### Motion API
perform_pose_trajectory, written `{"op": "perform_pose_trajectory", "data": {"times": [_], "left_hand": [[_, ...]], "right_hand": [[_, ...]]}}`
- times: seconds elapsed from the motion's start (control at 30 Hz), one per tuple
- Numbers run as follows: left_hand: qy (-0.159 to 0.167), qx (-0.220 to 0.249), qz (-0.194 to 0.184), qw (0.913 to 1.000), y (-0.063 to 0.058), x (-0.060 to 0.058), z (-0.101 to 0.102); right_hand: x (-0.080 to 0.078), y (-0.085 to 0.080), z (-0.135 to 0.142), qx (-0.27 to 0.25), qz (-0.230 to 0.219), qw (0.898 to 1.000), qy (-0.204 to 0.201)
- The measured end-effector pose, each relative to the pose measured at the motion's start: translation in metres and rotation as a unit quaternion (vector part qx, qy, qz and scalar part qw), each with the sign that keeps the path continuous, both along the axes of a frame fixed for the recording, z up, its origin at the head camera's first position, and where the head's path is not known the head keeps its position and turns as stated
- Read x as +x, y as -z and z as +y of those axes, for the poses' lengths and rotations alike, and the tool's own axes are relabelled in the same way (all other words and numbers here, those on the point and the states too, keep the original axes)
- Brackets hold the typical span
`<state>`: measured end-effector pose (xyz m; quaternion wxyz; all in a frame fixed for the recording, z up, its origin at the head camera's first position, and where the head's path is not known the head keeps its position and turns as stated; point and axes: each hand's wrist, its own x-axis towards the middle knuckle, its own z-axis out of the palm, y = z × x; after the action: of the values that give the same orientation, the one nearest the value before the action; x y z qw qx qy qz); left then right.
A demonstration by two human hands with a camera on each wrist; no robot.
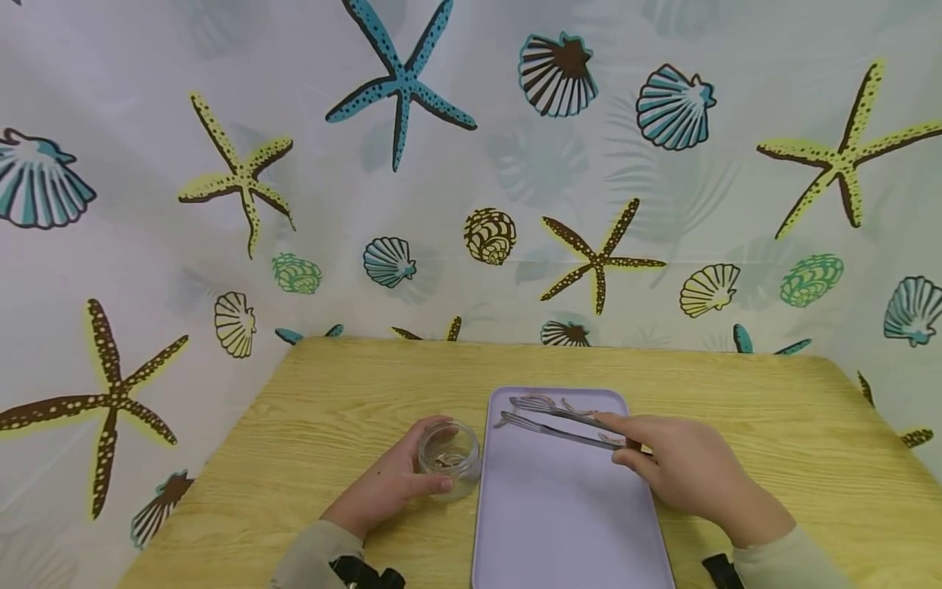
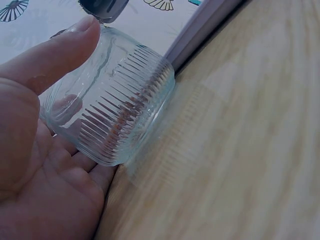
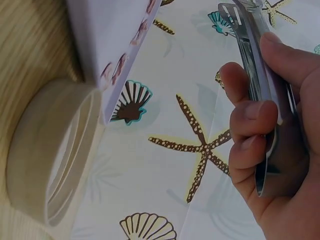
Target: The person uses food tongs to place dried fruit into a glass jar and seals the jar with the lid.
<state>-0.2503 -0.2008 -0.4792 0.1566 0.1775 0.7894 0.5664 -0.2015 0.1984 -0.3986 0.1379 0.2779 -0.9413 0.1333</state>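
Observation:
My left hand grips a clear glass jar, thumb on its near side and fingers around the far side. The jar stands at the tray's left edge, its open mouth up. In the left wrist view, small reddish-brown pieces show through its ribbed wall. With my right hand I hold metal tongs, thumb on one arm and fingers curled round the other. The slotted tips are spread apart over the far end of the lilac tray, among several thin, curled reddish pieces.
A pale, cream-coloured ring-shaped object stands on the wooden table beside the tray in the right wrist view. Behind the table hangs a white cloth printed with starfish and shells.

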Motion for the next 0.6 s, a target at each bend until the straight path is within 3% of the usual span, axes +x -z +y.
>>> {"op": "perform_pose_trajectory", "data": {"times": [0.6], "left_hand": [[0.015,0.006,0.013,0.9998,0.006,-0.003,-0.003]], "right_hand": [[0.002,0.009,0.042,0.015,-0.018,0.998,0.055]]}}
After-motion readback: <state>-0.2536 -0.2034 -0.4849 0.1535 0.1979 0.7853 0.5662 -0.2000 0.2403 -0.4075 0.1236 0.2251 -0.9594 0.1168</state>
